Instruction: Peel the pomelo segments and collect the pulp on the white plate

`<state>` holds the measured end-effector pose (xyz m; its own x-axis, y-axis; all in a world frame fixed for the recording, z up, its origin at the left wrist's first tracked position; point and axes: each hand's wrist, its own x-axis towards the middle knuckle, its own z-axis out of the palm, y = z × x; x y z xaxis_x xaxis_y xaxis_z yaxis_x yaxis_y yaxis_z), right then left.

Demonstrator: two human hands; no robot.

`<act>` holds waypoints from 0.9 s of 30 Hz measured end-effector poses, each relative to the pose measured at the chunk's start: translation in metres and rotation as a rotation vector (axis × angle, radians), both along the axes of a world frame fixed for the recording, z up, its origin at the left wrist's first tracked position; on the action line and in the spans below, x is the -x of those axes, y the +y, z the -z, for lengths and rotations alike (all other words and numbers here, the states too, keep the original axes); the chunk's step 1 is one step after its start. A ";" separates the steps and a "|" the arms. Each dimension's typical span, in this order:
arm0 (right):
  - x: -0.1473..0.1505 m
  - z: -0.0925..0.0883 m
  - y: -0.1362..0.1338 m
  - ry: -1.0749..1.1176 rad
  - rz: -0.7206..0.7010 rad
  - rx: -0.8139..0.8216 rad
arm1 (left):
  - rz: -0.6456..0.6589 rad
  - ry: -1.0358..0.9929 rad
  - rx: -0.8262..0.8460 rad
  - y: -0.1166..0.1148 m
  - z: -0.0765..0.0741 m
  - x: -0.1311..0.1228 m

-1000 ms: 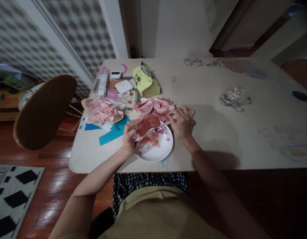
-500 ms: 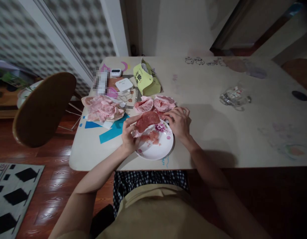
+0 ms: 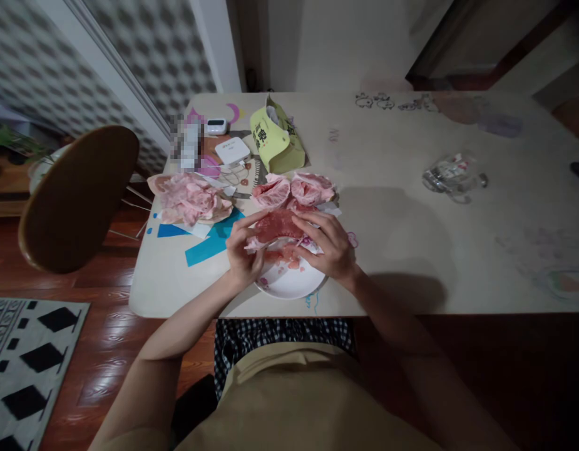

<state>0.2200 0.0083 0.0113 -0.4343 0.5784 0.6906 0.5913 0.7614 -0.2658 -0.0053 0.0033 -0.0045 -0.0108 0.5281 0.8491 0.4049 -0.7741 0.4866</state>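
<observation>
A red pomelo segment (image 3: 278, 227) is held between my two hands above a white floral plate (image 3: 293, 285). My left hand (image 3: 245, 250) grips its left end, where pale membrane hangs down. At the right end, the fingers of my right hand (image 3: 330, 244) are closed on the segment. Loose pieces of pomelo flesh (image 3: 289, 260) lie on the plate below. Behind the plate sit two chunks of pomelo, a left one (image 3: 271, 191) and a right one (image 3: 312, 188), with pink membrane on them. A heap of pomelo peel and membrane (image 3: 193, 199) lies to the left.
A yellow-green cap-shaped bag (image 3: 277, 138) stands at the back, beside a white box (image 3: 232, 151) and a small white device (image 3: 217, 126). Farther right is a glass container (image 3: 453, 176). A wooden chair (image 3: 80, 200) stands left of the table (image 3: 397, 250).
My right hand has moved left, from behind the plate's right edge onto the right end of the pomelo segment. My left hand keeps its hold. The view has shifted slightly.
</observation>
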 end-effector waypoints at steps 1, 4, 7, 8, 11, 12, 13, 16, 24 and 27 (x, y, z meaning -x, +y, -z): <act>0.001 0.000 -0.001 0.019 -0.003 0.013 | 0.013 -0.013 0.001 0.000 0.000 0.000; 0.003 0.001 -0.007 0.044 0.016 0.031 | 0.049 -0.021 0.007 -0.002 -0.002 0.000; 0.006 0.001 -0.014 0.028 0.057 -0.013 | 0.079 0.018 0.015 -0.007 -0.007 -0.001; 0.007 0.001 -0.016 0.019 0.072 -0.043 | 0.089 0.027 0.020 -0.008 -0.009 -0.002; 0.009 0.003 -0.018 0.006 0.086 -0.137 | 0.141 0.001 0.091 -0.012 -0.014 -0.005; 0.009 0.004 -0.018 0.009 0.077 -0.163 | 0.169 -0.021 0.133 -0.012 -0.015 -0.006; 0.009 0.004 -0.017 0.014 0.062 -0.185 | 0.197 -0.050 0.177 -0.013 -0.016 -0.007; 0.011 0.007 -0.015 0.016 0.023 -0.225 | 0.278 -0.146 0.283 -0.014 -0.017 -0.009; 0.015 0.007 -0.017 -0.015 0.024 -0.234 | 0.318 -0.209 0.310 -0.011 -0.014 -0.009; 0.016 0.007 -0.016 -0.002 0.031 -0.222 | 0.288 -0.187 0.311 -0.010 -0.012 -0.009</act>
<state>0.2038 -0.0080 0.0044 -0.4202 0.4255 0.8015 0.6153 0.7828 -0.0930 0.0034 -0.0071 0.0074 0.0357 0.7614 0.6473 0.0782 -0.6479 0.7577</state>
